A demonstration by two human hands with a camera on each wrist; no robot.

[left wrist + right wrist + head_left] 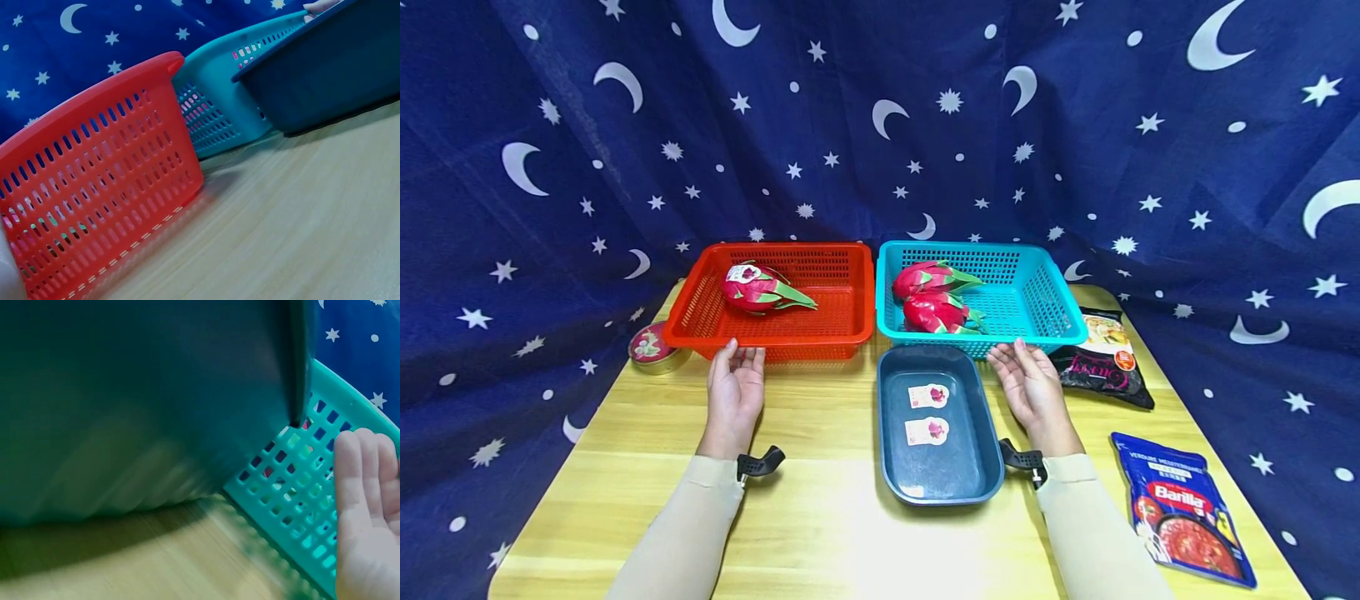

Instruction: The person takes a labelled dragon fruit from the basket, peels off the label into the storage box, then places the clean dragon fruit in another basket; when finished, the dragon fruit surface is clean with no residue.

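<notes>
In the head view my left hand (736, 396) is palm up at the front rim of a red perforated basket (842, 329), its thumb tip overlapping the rim. One dragon fruit (752, 292) with a label lies inside. My right hand (1033, 387) is at the front rim of a teal perforated basket (1022, 304), with its thumb near the rim. Straight fingers (351, 462) stand against that basket's front wall in the right wrist view. Two dragon fruits (928, 279) lie in its left half. Only a sliver of the left hand shows in the left wrist view.
Between the forearms stands a dark blue tray (940, 471) holding two fruit stickers (927, 431). A round tin (652, 346) sits by the red basket's left corner. At right lie a black curry packet (1105, 367) and a blue Barilla pouch (1183, 508). A star-patterned curtain (850, 125) hangs behind.
</notes>
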